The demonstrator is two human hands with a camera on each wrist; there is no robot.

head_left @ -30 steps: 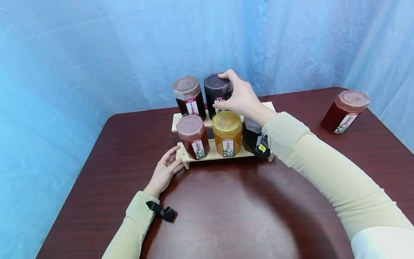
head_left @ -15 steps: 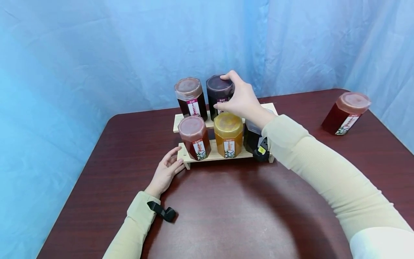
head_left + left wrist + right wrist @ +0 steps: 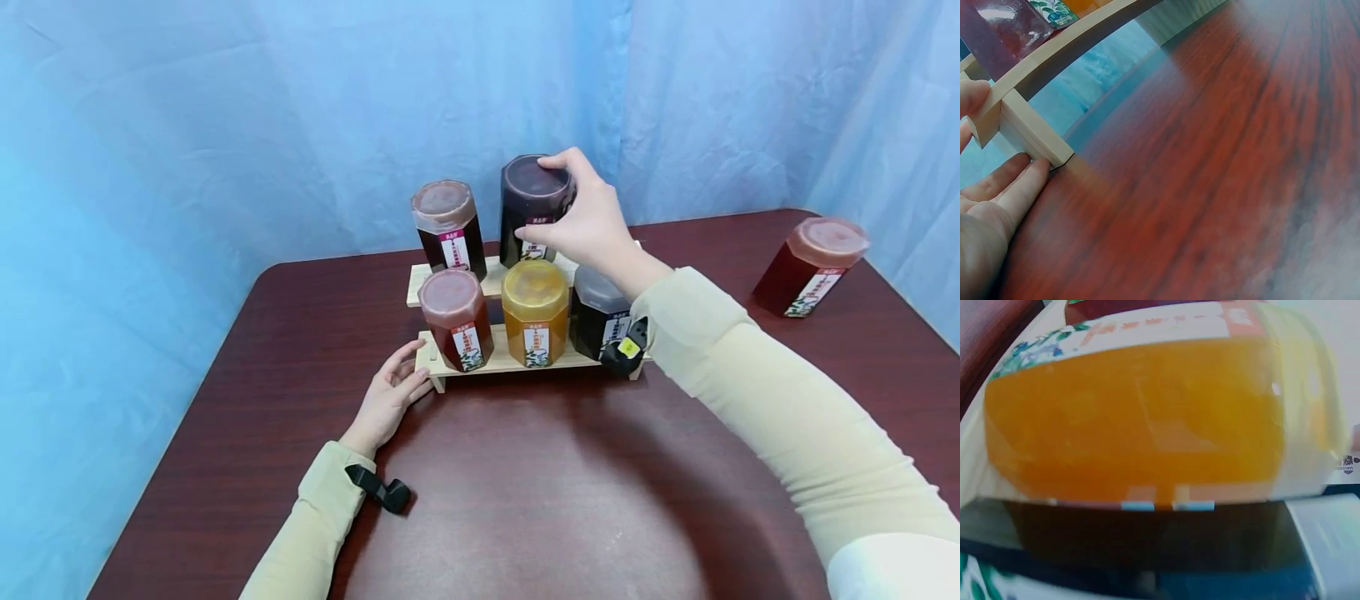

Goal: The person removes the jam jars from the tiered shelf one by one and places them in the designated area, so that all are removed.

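Note:
My right hand (image 3: 588, 217) grips a dark-purple hexagonal jar (image 3: 517, 208) from the right, fingers on its lid and thumb at its front side. This jar is over the upper tier of a wooden rack (image 3: 498, 360); whether its base touches the board is hidden. At the rack's left end, my left hand (image 3: 390, 400) holds the lower tier's edge; the left wrist view shows its fingers (image 3: 1029, 175) against the rack's leg (image 3: 1038, 134). On the lower tier stand a red jar (image 3: 452, 321), a yellow-orange jar (image 3: 536, 317) and a black jar (image 3: 592, 321).
A dark-red jar (image 3: 437, 233) stands on the upper tier's left. Far right on the brown table (image 3: 555, 500) is another red jar (image 3: 802, 271). Blue curtains (image 3: 337, 125) hang behind the table. The orange jar (image 3: 1141, 419) fills most of the right wrist view.
My right hand has moved the dark-purple jar right and slightly up, away from the dark-red jar beside it. The left hand stays at the rack's end.

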